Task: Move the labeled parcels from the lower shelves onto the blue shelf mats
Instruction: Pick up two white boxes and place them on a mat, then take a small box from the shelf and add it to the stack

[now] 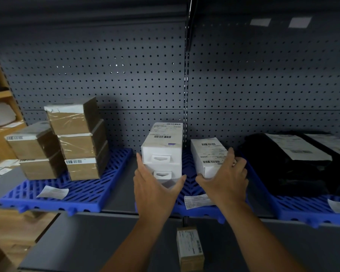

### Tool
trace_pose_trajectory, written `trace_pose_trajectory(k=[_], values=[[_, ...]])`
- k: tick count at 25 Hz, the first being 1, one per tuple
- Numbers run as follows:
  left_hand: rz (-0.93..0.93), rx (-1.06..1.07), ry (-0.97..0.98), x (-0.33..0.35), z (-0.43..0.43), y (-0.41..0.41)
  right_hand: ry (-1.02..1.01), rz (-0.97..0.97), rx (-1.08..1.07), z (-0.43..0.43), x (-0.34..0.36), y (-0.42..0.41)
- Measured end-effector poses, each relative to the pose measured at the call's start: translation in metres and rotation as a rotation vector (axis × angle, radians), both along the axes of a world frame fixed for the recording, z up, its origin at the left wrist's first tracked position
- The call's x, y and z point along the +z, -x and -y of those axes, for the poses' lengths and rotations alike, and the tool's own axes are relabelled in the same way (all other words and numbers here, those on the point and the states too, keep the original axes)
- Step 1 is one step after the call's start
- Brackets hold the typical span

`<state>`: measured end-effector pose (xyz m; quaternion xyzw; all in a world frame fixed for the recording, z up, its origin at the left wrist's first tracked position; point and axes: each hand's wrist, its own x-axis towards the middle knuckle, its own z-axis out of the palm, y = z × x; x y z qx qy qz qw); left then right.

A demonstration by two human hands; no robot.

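A stack of white labeled boxes (162, 152) stands on the middle blue mat (190, 185). My left hand (155, 191) cups the front of the stack's lowest box, fingers spread around it. Beside it lies a single white labeled box (208, 154); my right hand (226, 177) grips its near right corner. One brown labeled parcel (189, 248) sits on the lower shelf below, between my forearms.
Several brown taped parcels (63, 142) are stacked on the left blue mat (53, 197). Black bagged parcels (294, 161) with white labels lie on the right mat (306, 209). Loose paper slips (196, 201) lie on the mats. A grey pegboard (126, 75) backs the shelf.
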<state>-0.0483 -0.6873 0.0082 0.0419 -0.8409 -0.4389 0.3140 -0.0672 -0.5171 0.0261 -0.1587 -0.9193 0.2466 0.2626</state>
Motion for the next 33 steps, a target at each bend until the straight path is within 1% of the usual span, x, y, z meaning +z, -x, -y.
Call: trace_pose_trajectory(k=[4, 7, 15, 18, 21, 23, 26, 29, 33], values=[[0.018, -0.055, -0.077, -0.004, 0.01, 0.012, -0.01, -0.025, -0.011, 0.0, -0.002, -0.001], [0.033, -0.06, -0.099, -0.006, 0.012, 0.016, -0.023, -0.034, -0.019, 0.0, -0.003, -0.001], [0.038, -0.063, -0.065, -0.004, 0.012, 0.021, -0.045, -0.021, -0.019, 0.001, -0.006, 0.001], [0.094, -0.092, -0.05, 0.0, 0.016, 0.013, -0.023, -0.026, 0.001, -0.001, -0.006, -0.003], [0.089, -0.071, -0.026, -0.001, 0.02, -0.005, 0.006, -0.185, 0.047, -0.003, -0.007, -0.018], [0.016, -0.051, 0.028, -0.005, 0.022, -0.026, 0.009, -0.283, 0.109, -0.001, -0.012, -0.037], [-0.117, -0.065, 0.143, -0.016, 0.025, -0.056, -0.004, -0.333, 0.177, 0.002, -0.027, -0.072], [-0.163, -0.11, 0.171, -0.033, 0.029, -0.085, 0.003, -0.317, 0.232, 0.002, -0.05, -0.107], [-0.098, -0.249, 0.268, -0.08, 0.029, -0.116, -0.032, -0.169, 0.368, 0.004, -0.1, -0.144]])
